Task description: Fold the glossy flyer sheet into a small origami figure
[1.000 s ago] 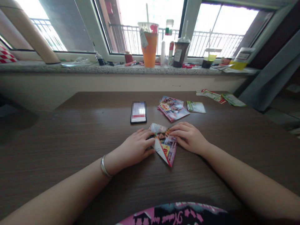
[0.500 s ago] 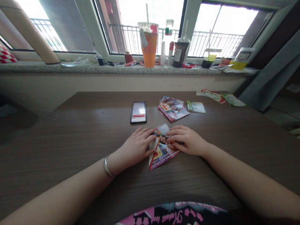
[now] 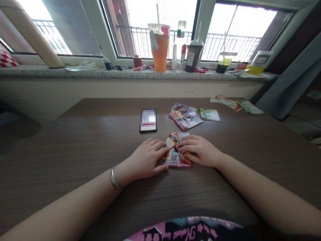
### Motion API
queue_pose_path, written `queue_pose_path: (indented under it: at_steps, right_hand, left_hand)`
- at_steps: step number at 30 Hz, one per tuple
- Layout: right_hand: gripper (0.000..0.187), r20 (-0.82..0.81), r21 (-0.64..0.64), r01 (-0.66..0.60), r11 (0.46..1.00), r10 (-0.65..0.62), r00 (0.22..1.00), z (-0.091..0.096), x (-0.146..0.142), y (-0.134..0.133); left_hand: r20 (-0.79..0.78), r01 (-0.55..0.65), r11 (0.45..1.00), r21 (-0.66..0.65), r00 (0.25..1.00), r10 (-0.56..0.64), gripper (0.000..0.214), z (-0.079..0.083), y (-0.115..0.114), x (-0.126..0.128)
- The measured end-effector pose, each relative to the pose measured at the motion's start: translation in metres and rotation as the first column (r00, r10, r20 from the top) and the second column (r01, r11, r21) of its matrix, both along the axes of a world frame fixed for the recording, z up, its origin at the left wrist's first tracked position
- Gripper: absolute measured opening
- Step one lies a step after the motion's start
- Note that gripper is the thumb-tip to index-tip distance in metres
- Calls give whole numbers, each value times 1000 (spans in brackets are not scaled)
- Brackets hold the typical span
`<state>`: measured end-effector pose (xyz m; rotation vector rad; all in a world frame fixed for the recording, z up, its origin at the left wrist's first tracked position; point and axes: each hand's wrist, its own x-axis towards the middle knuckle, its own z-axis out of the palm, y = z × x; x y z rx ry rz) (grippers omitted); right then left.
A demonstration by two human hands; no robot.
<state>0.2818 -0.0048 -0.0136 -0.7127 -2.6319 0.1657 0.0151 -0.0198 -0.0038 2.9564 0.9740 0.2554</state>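
A colourful printed flyer (image 3: 179, 160) lies on the table in front of me, its lower edge roughly level. My left hand (image 3: 148, 157) rests on its left part with fingers stretched out, thumb near the lower edge, and covers that side. On the flyer's right half lies my right hand (image 3: 200, 150), its fingers extended flat over the print. A pale, orange-edged patch (image 3: 171, 143) shows at the upper left between the hands. Beyond them sit a small stack of similar flyers (image 3: 187, 116) and a phone (image 3: 148, 120) with a blurred screen.
Right of the stack is a green-and-white packet (image 3: 210, 114), with more leaflets (image 3: 229, 103) toward the far right corner. On the windowsill (image 3: 85, 74) stand a tall cup of orange drink (image 3: 159, 50), a dark drink cup (image 3: 193, 57), bottles and small items.
The flyer has turned so that its lower edge lies more level, and the point at its lower left no longer shows. My left hand has shifted slightly over it; my right hand hardly moved.
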Motion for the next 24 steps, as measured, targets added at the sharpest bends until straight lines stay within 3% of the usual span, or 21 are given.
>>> queue_pose_path:
  at_steps: [3, 8, 14, 19, 24]
  right_hand:
    - [23, 2, -6, 1, 1000, -1, 1000, 1, -1, 0]
    - [24, 4, -23, -1, 1000, 1, 1000, 3, -2, -1]
    - [33, 23, -50, -13, 999, 14, 1000, 4, -1, -2]
    - [47, 31, -60, -59, 996, 61, 998, 4, 1, -2]
    - [47, 59, -61, -65, 996, 68, 996, 4, 1, -3]
  left_hand:
    - [-43, -14, 1000, 12, 999, 14, 65, -6, 2, -3]
    - [-15, -43, 998, 39, 999, 44, 48, -13, 5, -3]
    - [57, -74, 997, 33, 996, 72, 34, -9, 4, 1]
    - [127, -67, 996, 50, 990, 61, 30, -9, 5, 2]
    - [124, -64, 997, 35, 990, 59, 29, -10, 6, 2]
